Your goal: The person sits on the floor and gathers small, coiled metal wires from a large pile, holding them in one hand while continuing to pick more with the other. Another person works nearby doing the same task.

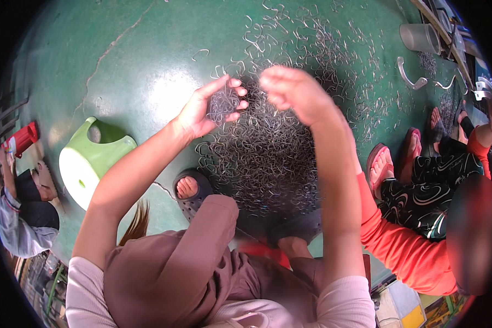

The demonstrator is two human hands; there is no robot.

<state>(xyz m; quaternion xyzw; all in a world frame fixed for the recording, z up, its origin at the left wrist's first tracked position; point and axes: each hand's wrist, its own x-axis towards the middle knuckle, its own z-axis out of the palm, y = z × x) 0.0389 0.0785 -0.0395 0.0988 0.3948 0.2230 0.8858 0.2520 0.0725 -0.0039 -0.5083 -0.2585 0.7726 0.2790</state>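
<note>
A small red box-shaped package (pixel 23 139) with a pale label patch on its face lies at the far left edge of the green floor (pixel 147 60), near a seated person. No signs or screens are visible.

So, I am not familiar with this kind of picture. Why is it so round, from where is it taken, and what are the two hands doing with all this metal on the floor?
There is no machine here. A person wears a wide-angle camera on the head, looking down, so the edges bend and the picture looks round. The two bare arms coming from the bottom belong to that person.

The left hand is cupped around a small bundle of bent wire pieces. The right hand is raised beside it, fingers curled; whether it holds a piece cannot be seen.

Below them, on the green floor, lies a big pile of the same wire clips. The person's foot in a dark sandal is at its edge. A green plastic stool stands at the left. At the right sits another person in an orange top, and a grey bucket lies farther back.
</note>
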